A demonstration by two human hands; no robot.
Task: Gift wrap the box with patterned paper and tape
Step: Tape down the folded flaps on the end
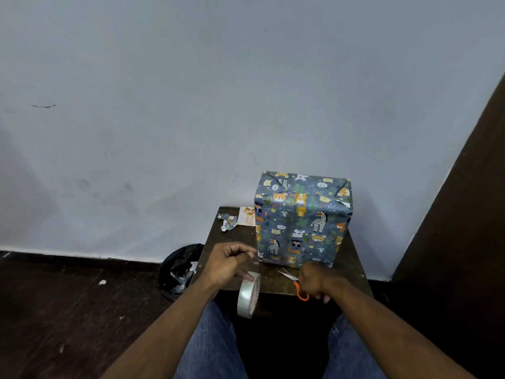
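I'm seeing the wrapped box standing upright on the small dark table, near the wall. My left hand is pinching a pulled strip off the tape roll; my right hand is gripping orange-handled scissors. A black bin bag beside the table is holding crumpled paper scraps.

**Both hands busy over my lap**

My left hand pinches a strip pulled from the tape roll, fingers curled. My right hand grips the orange-handled scissors, blades parted. Both forearms reach forward, bare.
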